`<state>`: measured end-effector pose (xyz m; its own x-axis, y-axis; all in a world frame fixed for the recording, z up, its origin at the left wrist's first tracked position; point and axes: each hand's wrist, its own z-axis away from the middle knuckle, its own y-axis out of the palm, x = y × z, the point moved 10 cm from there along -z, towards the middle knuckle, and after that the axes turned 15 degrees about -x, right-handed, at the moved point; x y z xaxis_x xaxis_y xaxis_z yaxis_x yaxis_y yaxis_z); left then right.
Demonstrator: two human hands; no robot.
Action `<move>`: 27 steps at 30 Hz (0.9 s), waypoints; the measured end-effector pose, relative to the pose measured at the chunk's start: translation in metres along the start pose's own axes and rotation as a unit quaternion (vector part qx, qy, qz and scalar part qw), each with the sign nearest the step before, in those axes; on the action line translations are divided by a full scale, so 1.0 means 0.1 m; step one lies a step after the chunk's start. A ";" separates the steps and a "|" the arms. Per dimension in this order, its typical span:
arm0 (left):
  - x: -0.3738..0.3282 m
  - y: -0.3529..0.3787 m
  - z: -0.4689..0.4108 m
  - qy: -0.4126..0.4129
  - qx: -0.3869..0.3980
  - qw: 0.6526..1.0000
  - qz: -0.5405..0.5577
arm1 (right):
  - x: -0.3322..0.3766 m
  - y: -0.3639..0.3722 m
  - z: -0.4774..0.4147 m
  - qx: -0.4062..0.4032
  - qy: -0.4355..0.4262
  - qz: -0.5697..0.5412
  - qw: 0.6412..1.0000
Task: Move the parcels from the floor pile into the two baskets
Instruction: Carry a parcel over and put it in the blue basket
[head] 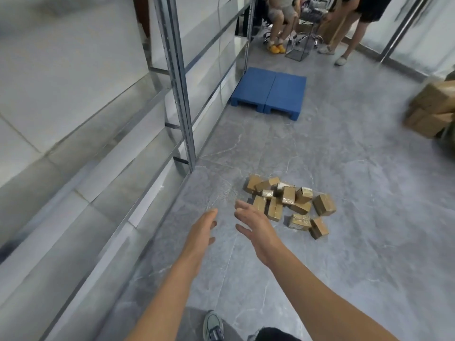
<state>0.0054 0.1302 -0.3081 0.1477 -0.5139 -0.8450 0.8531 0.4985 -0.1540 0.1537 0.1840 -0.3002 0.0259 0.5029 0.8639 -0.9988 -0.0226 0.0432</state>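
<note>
The grey marbled floor (357,217) occupies most of the view. A bare metal shelving rack (181,94) runs along its left side, with one upright post standing on the floor just left of and beyond the parcel pile. Two blue pallets (269,93) lie side by side on the floor beyond the post, touching along one edge and set against the rack. A stack of larger cartons (433,109) sits at the right edge of the view, well apart from the pile. The pile of parcels (288,200), small brown taped boxes, rests on the floor near the centre, loosely heaped, with two or three boxes lying just beside the main cluster on its near right. A wire basket (296,51) stands on the floor at the far end, near the legs of two standing people. The left hand (200,232) and right hand (256,227) extend forward side by side above the floor, just short of the pile. Grip state, both hands: released, fingers straight and spread, holding nothing. A shoe (213,326) shows at the bottom edge.
</note>
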 end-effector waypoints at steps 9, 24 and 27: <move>-0.20 0.19 -0.48 -0.008 0.061 0.998 -0.018 | 0.16 0.02 -0.25 -0.057 -0.003 -0.011 0.998; -0.22 1.19 -1.08 -0.041 0.109 0.988 -0.100 | 0.23 -0.65 -1.30 -0.108 0.028 -0.045 0.993; -0.25 1.55 -1.37 -0.063 0.100 0.987 -0.106 | 0.31 -0.85 -1.81 -0.110 0.043 -0.051 0.992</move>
<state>0.0652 0.3154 -0.3812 0.0055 -0.6812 -0.7321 0.9515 0.2286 -0.2056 0.2323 0.3578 -0.3680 0.1336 0.5652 0.8140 -0.9763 0.2163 0.0100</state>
